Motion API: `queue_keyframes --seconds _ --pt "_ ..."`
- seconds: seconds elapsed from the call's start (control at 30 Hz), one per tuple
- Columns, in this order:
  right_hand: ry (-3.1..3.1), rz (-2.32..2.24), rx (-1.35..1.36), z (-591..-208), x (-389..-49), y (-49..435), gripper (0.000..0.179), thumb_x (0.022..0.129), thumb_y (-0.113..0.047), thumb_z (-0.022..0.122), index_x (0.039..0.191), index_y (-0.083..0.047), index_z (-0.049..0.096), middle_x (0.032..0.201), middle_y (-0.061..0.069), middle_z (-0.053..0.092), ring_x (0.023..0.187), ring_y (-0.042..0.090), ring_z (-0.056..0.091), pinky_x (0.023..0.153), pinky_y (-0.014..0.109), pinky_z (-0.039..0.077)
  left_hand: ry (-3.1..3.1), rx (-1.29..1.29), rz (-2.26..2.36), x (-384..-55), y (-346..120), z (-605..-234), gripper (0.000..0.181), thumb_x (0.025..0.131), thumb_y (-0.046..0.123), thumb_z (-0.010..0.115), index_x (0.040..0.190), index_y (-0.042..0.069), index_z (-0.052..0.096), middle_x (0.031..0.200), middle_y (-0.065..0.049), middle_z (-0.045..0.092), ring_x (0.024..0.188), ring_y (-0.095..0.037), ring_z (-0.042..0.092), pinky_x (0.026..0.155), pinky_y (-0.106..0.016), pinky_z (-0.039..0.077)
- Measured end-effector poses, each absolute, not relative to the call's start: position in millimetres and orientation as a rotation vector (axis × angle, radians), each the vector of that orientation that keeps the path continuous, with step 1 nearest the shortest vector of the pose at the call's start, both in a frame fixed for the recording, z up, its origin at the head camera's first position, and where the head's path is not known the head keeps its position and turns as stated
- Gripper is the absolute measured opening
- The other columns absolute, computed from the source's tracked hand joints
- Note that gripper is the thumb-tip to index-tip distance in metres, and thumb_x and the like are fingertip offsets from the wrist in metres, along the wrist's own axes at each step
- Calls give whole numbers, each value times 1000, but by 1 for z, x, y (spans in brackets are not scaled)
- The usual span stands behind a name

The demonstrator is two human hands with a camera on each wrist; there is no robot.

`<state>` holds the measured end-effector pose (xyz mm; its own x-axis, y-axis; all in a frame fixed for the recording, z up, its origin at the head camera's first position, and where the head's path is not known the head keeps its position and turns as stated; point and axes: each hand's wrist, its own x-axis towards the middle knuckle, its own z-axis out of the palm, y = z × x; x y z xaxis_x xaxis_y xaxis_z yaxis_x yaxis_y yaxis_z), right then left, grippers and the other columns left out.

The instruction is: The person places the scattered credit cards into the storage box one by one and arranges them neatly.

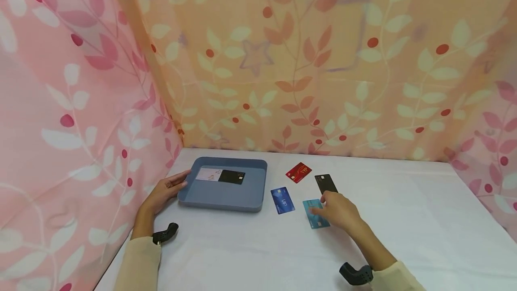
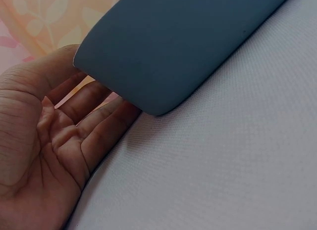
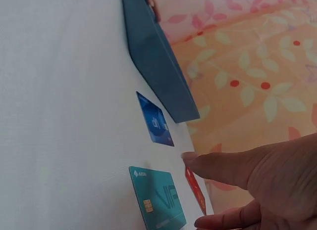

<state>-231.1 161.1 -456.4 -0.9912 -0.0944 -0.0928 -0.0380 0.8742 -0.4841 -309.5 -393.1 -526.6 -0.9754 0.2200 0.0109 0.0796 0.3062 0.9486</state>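
My left hand (image 1: 163,193) touches the left side of a blue-grey tray (image 1: 220,204), its fingers fairly straight along the wall. In the left wrist view, the thumb meets the rim of the tray (image 2: 163,57). Inside the tray lie a pale patterned card (image 1: 208,174) and a black card (image 1: 232,177), end to end. My right hand (image 1: 341,210) hovers over a teal card (image 1: 317,219), close to a second black card (image 1: 325,183) whose near end it hides. Thumb and fingers stand apart in the right wrist view, beyond the teal card (image 3: 156,195).
A blue card (image 1: 282,200) lies just right of the tray, and a red card (image 1: 299,172) lies farther back. White cloth (image 1: 242,250) covers the table. Leaf-patterned cloth walls (image 1: 262,80) close it off at the back and sides.
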Motion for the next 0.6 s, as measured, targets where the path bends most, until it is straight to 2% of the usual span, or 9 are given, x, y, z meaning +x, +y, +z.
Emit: queue_keyframes --seconds 0.23,0.37,0.6 --pt "2979 -574 -103 -463 -229 158 64 76 -45 87 102 7 61 76 7 55 69 21 54 54 34 48 2414 268 1779 -310 -393 -530 56 104 25 60 156 12 42 161 -16 35 148 -40 32 98 -19 48" --pt "2983 -479 -103 -466 -229 157 68 73 -47 88 103 8 61 81 9 56 69 22 55 55 37 51 2404 247 1792 -311 -393 -530 56 104 25 60 155 14 43 161 -15 36 148 -39 33 97 -18 49" --pt "2984 -424 -109 -468 -230 154 64 72 -42 90 103 8 63 84 12 59 71 24 57 59 41 55 2389 276 1809 -310 -392 -529 55 105 21 58 156 11 42 162 -16 34 149 -39 30 100 -18 46"
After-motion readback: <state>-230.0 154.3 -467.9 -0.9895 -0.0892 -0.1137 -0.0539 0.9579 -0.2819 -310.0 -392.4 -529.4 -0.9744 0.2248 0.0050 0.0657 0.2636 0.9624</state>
